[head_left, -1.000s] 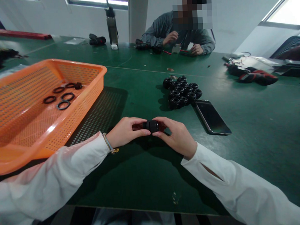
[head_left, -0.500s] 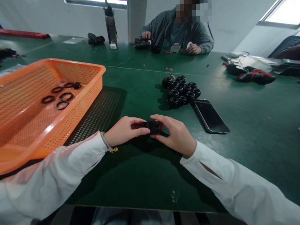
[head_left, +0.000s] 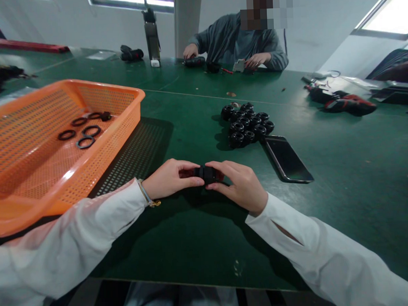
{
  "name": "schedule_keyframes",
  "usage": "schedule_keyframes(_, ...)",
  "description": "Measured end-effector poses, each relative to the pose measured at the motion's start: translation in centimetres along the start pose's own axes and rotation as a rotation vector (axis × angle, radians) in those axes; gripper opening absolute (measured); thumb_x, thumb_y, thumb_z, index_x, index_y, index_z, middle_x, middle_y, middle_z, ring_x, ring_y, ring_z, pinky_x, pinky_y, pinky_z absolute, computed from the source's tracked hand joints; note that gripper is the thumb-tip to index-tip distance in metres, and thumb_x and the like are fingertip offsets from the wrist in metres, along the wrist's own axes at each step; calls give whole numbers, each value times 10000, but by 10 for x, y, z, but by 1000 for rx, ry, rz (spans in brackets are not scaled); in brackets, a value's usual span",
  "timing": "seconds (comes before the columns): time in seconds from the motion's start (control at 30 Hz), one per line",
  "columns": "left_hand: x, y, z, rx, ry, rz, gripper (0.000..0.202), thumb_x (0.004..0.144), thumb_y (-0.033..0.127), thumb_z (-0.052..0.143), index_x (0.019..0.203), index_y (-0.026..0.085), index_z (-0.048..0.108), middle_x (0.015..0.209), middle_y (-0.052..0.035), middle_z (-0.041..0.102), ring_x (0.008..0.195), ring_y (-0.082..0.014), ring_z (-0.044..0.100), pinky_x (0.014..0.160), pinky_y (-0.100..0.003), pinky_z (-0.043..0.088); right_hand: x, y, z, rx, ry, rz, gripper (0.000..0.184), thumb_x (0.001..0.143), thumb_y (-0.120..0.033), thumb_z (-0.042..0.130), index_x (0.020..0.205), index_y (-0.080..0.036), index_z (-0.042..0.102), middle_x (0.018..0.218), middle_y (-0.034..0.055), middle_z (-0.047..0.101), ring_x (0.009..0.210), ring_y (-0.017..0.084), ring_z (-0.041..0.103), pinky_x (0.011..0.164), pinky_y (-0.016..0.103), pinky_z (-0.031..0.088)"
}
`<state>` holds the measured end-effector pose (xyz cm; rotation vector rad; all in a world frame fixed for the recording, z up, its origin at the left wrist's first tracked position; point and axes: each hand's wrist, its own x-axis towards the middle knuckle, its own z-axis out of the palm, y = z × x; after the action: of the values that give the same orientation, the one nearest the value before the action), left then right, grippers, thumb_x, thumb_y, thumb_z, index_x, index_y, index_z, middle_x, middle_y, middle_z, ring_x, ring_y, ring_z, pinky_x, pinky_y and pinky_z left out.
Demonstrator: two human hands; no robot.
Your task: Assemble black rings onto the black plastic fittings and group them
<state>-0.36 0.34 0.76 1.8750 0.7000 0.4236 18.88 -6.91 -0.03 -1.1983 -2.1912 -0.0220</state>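
Observation:
A small black round fitting [head_left: 206, 173] is held between both my hands, just above the green table [head_left: 201, 243]. My left hand [head_left: 169, 178] pinches its left end with thumb and fingers closed. My right hand [head_left: 241, 186] curls over its right end, fingers wrapped on it. Behind them lies a heap of several similar black fittings [head_left: 247, 124]. An orange mesh basket [head_left: 120, 125] at the left holds several black rings [head_left: 84, 131].
A dark phone [head_left: 287, 159] lies flat right of my hands. Across the table another person's hands [head_left: 256, 59] work on small parts. A bottle [head_left: 152, 37] stands at the far edge. Tools and a red-black object [head_left: 349, 105] lie at the right.
My right hand's fingers have shifted round the fitting, from upright over it to lower and flatter. The person opposite has moved both hands down onto the table.

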Motion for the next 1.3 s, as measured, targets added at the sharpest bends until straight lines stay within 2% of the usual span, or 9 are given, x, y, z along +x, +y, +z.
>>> schedule_keyframes(0.3,0,1,-1,55,15,35,391,692,367,663,984,111,699,907,-60,734,819,-197,651,747,-260,495,1,-1,0,23,5,11,352,869,-438,522,1022,-138,625,791,71,708,693,170,655,644,273,518)
schedule_keyframes(0.47,-1,1,-1,82,18,52,366,701,363,662,972,123,708,910,-56,733,810,-192,651,750,-255,495,0,-2,0,52,-47,93,340,842,-446,562,1022,-167,636,801,58,716,677,169,658,644,277,521)
schedule_keyframes(0.77,-1,2,-2,162,32,64,359,713,348,658,982,116,708,907,-62,725,790,-182,644,713,-233,474,1,-3,1,114,-54,168,322,816,-435,602,1002,-175,648,870,60,737,726,180,687,671,271,536)
schedule_keyframes(0.9,-1,4,-2,212,37,79,344,721,345,657,969,112,708,865,-58,715,755,-174,631,692,-230,454,3,-5,0,138,-60,188,288,796,-392,639,976,-168,653,838,51,736,696,169,680,635,251,524)
schedule_keyframes(1.13,-2,4,-2,263,37,98,325,735,343,659,964,118,707,798,-44,683,731,-169,613,663,-229,427,6,-9,1,185,-91,303,211,739,-264,703,928,-173,674,751,12,724,604,143,642,560,231,490)
schedule_keyframes(1.3,-2,4,-2,267,38,84,335,733,350,651,965,114,706,807,-47,686,734,-169,612,655,-227,429,8,-8,2,219,-106,343,191,748,-259,690,920,-177,676,729,-1,716,592,134,634,556,227,487)
